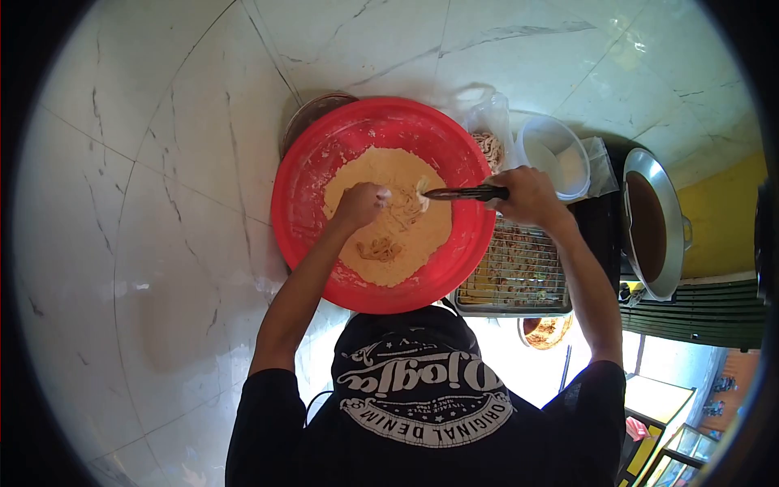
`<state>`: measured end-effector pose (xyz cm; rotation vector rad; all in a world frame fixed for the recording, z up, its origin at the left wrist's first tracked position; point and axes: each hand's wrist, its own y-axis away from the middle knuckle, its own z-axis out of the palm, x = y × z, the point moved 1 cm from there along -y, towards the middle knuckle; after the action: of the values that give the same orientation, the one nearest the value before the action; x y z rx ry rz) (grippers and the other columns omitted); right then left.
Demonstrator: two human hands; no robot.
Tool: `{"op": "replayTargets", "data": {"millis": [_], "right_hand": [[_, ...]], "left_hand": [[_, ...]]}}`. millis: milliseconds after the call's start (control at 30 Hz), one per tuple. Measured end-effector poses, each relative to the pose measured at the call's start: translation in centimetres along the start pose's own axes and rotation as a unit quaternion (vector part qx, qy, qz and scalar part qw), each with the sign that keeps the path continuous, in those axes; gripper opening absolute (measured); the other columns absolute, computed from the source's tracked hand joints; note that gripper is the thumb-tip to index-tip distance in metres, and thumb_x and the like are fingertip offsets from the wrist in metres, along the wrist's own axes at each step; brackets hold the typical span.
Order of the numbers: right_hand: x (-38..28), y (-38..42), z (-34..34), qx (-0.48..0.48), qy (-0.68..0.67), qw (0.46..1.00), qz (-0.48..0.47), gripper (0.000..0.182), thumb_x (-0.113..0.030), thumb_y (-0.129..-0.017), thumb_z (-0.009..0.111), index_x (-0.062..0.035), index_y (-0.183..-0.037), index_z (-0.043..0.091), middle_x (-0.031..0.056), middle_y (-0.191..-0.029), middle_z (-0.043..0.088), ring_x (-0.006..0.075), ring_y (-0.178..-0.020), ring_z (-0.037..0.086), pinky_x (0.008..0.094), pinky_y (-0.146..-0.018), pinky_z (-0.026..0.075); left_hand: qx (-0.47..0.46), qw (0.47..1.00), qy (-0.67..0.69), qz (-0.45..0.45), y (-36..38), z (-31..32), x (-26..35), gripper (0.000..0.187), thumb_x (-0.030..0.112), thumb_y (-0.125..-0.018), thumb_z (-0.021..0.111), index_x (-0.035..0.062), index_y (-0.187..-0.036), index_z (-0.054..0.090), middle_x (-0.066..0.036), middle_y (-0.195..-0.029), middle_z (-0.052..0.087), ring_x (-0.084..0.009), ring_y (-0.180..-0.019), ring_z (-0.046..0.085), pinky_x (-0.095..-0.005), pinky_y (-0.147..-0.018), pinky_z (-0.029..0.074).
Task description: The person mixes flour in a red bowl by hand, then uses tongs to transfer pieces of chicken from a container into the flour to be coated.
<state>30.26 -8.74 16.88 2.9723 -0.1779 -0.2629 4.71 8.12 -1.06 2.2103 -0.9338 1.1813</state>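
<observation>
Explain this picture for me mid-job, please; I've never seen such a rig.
There's no machine: these are a person's bare hands, seen from a camera on their head. On the white marbled surface sits a round red plastic basin with pale yellow powder and thin strips in it. The right hand holds dark-handled tongs; the left hand is over the powder, whitened at the fingertips. To the right are a metal wire rack and a translucent plastic tub.

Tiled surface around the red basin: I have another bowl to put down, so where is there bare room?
Widest: the white tile left of the red basin and left arm. More lies beyond the basin's far rim. The right is crowded: plastic bag, tub, tray with rack, wok.
</observation>
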Motion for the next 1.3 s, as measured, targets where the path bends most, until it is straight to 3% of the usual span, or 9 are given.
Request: {"op": "replayTargets", "data": {"millis": [67, 267, 467, 567, 700, 800, 867, 1167, 1300], "right_hand": [[0.9, 0.9, -3.7, 0.014, 0.005, 1.000, 0.027, 0.026, -0.025, -0.071, 0.071, -0.0193, -0.097, 0.073, 0.0108, -0.078, 0.067, 0.0330, -0.079, 0.065, 0.0438, -0.071, 0.050], [6.8, 3.3, -10.9, 0.139, 0.077, 0.982, 0.105, 0.033, -0.028, -0.069, 0.074, -0.0133, -0.099, 0.073, 0.0147, -0.083, 0.067, 0.0343, -0.080, 0.065, 0.0415, -0.075, 0.051], [11.3, 2.6, -9.7, 0.142, 0.237, 0.940, 0.200, 0.034, -0.025, -0.070, 0.071, -0.0087, -0.099, 0.071, 0.0128, -0.096, 0.067, 0.0325, -0.085, 0.067, 0.0420, -0.078, 0.053], [13.5, 1.0, -6.5, 0.065, 0.268, 0.934, 0.229, 0.029, -0.018, -0.069, 0.068, -0.0083, -0.097, 0.070, 0.0134, -0.095, 0.068, 0.0314, -0.088, 0.067, 0.0407, -0.078, 0.054], [14.4, -0.3, -3.2, -0.013, 0.254, 0.933, 0.253, 0.027, -0.016, -0.069, 0.067, -0.0085, -0.095, 0.070, 0.0123, -0.098, 0.069, 0.0290, -0.092, 0.068, 0.0395, -0.078, 0.055], [14.7, -1.2, -2.0, -0.039, 0.252, 0.932, 0.259, 0.026, -0.016, -0.069, 0.067, -0.0096, -0.095, 0.071, 0.0115, -0.099, 0.070, 0.0275, -0.093, 0.068, 0.0387, -0.079, 0.055], [15.0, -1.6, -1.1, -0.050, 0.256, 0.930, 0.260, 0.026, -0.016, -0.070, 0.067, -0.0103, -0.094, 0.071, 0.0111, -0.100, 0.070, 0.0268, -0.094, 0.068, 0.0382, -0.079, 0.055], [16.0, -2.0, 0.5, -0.049, 0.237, 0.939, 0.243, 0.029, -0.018, -0.067, 0.067, -0.0096, -0.095, 0.071, 0.0126, -0.099, 0.069, 0.0289, -0.093, 0.067, 0.0403, -0.079, 0.055], [14.7, -1.0, -3.1, -0.032, 0.231, 0.938, 0.257, 0.030, -0.019, -0.069, 0.065, -0.0099, -0.097, 0.070, 0.0129, -0.102, 0.068, 0.0294, -0.096, 0.066, 0.0404, -0.081, 0.054]], "left_hand": [[-0.056, 0.950, -0.306, 0.035, -0.1, 1.2, 1.3, 0.021, 0.009, -0.076, 0.068, 0.0044, -0.097, 0.070, -0.008, -0.085, 0.066, -0.0253, -0.087, 0.063, -0.0388, -0.080, 0.048], [-0.075, 0.908, -0.397, 0.108, 0.2, 5.9, -1.4, 0.010, 0.011, -0.080, 0.060, 0.0126, -0.082, 0.070, -0.007, -0.097, 0.060, -0.0233, -0.108, 0.052, -0.0525, -0.100, 0.032], [-0.072, 0.885, -0.441, 0.128, 0.6, 6.2, -0.3, 0.012, 0.008, -0.081, 0.058, 0.0088, -0.089, 0.067, -0.008, -0.093, 0.061, -0.0230, -0.106, 0.053, -0.0506, -0.098, 0.033], [-0.066, 0.930, -0.357, 0.058, 0.3, 5.6, 0.7, 0.017, 0.006, -0.082, 0.057, 0.0062, -0.097, 0.063, -0.008, -0.090, 0.064, -0.0232, -0.102, 0.056, -0.0503, -0.095, 0.034], [0.032, 0.914, -0.397, 0.079, -0.5, 4.9, -0.1, 0.020, 0.007, -0.082, 0.059, 0.0055, -0.103, 0.060, -0.007, -0.080, 0.067, -0.0247, -0.089, 0.062, -0.0465, -0.085, 0.040], [0.072, 0.933, -0.352, -0.001, -0.8, 2.8, 1.5, 0.017, 0.009, -0.082, 0.062, 0.0055, -0.098, 0.061, -0.007, -0.073, 0.067, -0.0276, -0.074, 0.064, -0.0430, -0.076, 0.044], [0.059, 0.938, -0.340, 0.029, -0.7, 1.9, 1.8, 0.022, 0.014, -0.081, 0.067, 0.0005, -0.098, 0.064, -0.016, -0.073, 0.066, -0.0330, -0.070, 0.065, -0.0412, -0.065, 0.050], [0.097, 0.986, -0.122, -0.051, 0.9, 1.4, -1.9, 0.014, 0.007, -0.079, 0.064, -0.0021, -0.089, 0.065, -0.022, -0.085, 0.067, -0.0357, -0.084, 0.066, -0.0427, -0.075, 0.052], [0.080, 0.977, -0.175, -0.088, 1.6, 0.7, -2.2, 0.016, 0.005, -0.078, 0.065, -0.0025, -0.093, 0.066, -0.022, -0.085, 0.067, -0.0347, -0.085, 0.066, -0.0405, -0.075, 0.052]]}}
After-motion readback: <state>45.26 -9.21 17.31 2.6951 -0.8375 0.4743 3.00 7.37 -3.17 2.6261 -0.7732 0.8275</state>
